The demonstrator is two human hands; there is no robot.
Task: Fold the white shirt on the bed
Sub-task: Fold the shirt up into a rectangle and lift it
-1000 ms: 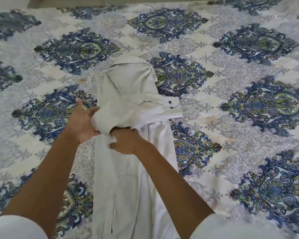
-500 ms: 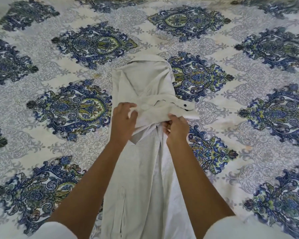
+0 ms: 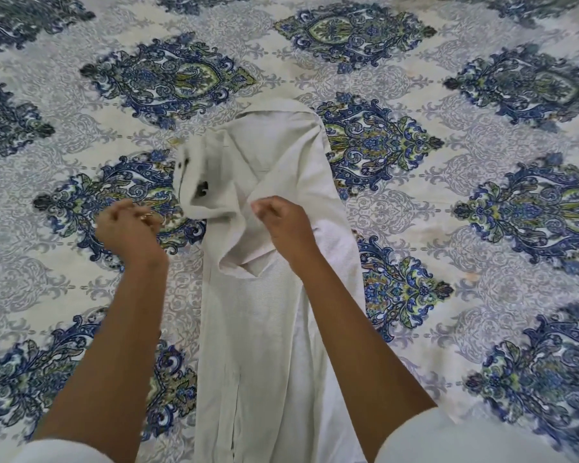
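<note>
Presently: right hand (image 3: 283, 223) fingers pinch a fold of shirt (image 3: 258, 329) mid-length; left hand (image 3: 127, 230) fingers curled, empty, just beside blurred cuff (image 3: 196, 182), over bed (image 3: 482, 269).

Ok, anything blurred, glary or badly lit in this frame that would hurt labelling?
Head view: the sleeve cuff of the white shirt is motion-smeared, its buttons dark streaks; the left hand is slightly soft, the right hand sharper; light is soft and even, no glare, only faint shadows; the bedspread pattern blurs toward the lower corners.
</note>
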